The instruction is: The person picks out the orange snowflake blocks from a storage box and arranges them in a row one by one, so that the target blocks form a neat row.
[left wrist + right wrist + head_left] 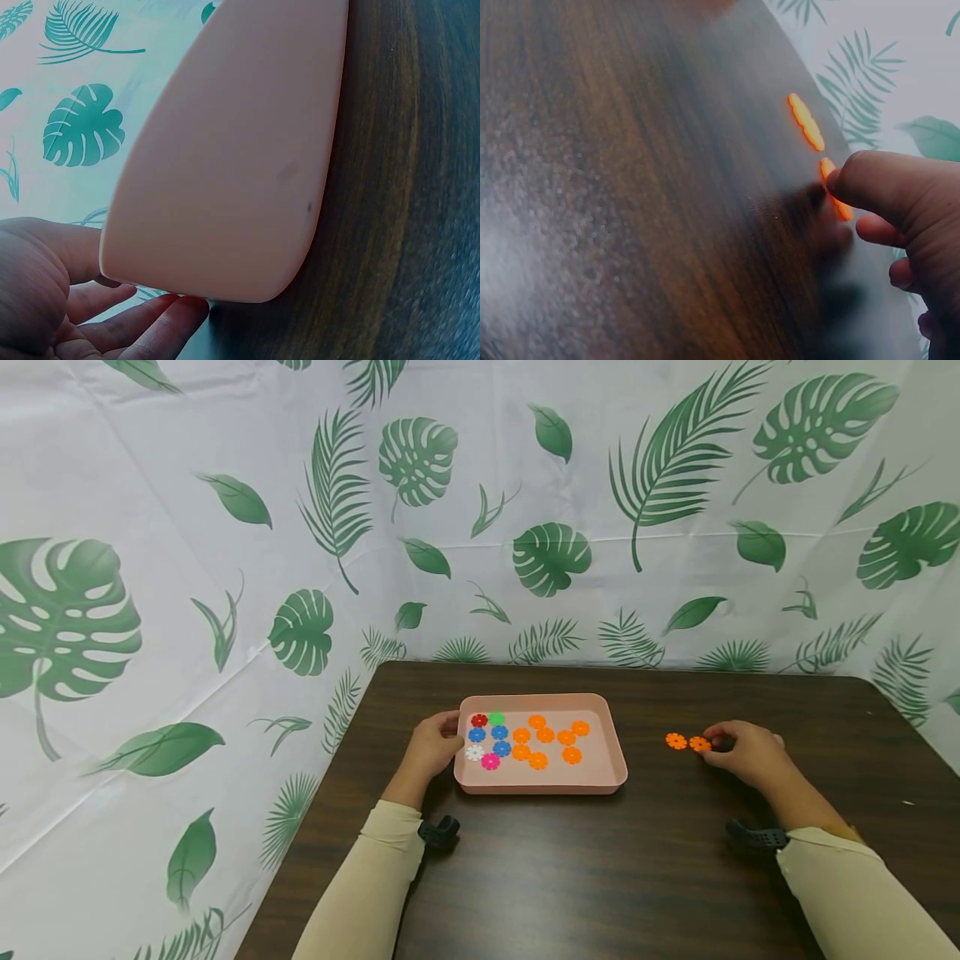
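My left hand [431,750] grips the left end of a pink tray [540,789]; in the left wrist view, its thumb lies at the rim and its fingers against the outer wall [225,187]. Small flower-shaped discs lie inside: several orange ones [537,761] across the middle, and on the left three blue ones [501,749], a red [479,720], a green [497,718], a white [475,752] and a pink one [491,762]. Over to the right, my right hand [750,756] pinches an orange flower disc [699,743] at the table. Another orange disc [676,741] lies just left of it.
The dark wooden table [570,877] carries the tray near its far left side. Behind and to the left hangs a white cloth [480,460] with green leaf prints. Dark bands circle both wrists, such as the right wristband [757,836].
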The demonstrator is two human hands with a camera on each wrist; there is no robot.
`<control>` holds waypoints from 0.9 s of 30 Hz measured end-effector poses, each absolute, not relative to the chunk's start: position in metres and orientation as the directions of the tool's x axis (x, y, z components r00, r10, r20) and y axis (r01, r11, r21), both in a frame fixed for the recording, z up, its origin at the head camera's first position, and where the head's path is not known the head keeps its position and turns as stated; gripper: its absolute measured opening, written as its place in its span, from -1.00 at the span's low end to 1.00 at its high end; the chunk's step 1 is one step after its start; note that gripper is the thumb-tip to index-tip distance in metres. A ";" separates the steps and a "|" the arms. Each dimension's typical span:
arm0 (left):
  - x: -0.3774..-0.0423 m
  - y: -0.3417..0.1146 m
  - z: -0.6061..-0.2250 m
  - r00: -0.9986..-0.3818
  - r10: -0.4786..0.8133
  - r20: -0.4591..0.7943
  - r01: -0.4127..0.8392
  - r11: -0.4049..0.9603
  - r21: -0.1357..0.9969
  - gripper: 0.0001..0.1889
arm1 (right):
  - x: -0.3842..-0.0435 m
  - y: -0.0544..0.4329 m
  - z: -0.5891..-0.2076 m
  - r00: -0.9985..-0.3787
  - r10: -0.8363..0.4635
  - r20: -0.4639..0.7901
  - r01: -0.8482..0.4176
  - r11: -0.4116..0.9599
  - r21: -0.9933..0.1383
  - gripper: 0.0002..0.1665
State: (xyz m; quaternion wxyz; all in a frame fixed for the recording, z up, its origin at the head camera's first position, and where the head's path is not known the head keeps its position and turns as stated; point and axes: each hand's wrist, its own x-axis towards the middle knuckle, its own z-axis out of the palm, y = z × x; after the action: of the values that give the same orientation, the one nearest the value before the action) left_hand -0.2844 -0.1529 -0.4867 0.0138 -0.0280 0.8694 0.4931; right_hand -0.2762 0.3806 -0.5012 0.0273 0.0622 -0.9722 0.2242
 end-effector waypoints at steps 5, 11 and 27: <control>-0.284 -0.153 -0.487 -0.998 -0.034 -0.048 -0.059 0.507 0.860 -0.41 | -0.274 0.380 -0.499 -0.989 -0.115 0.091 -0.144 0.888 -0.436 -0.50; -0.284 -0.153 -0.486 -0.997 -0.042 -0.065 -0.078 0.513 0.855 -0.40 | -0.272 0.379 -0.497 -0.987 -0.121 0.107 -0.156 0.886 -0.436 -0.47; -0.285 -0.153 -0.485 -0.997 -0.043 -0.067 -0.079 0.503 0.860 -0.40 | -0.278 0.360 -0.478 -0.992 -0.101 0.082 -0.128 0.857 -0.499 -0.25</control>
State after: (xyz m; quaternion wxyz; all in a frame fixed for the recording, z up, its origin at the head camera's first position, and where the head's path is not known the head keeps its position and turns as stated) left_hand -0.2851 -0.1530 -0.4846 0.0183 -0.0352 0.8668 0.4971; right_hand -0.2784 0.3601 -0.4779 0.0262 0.0595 -0.9633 0.2605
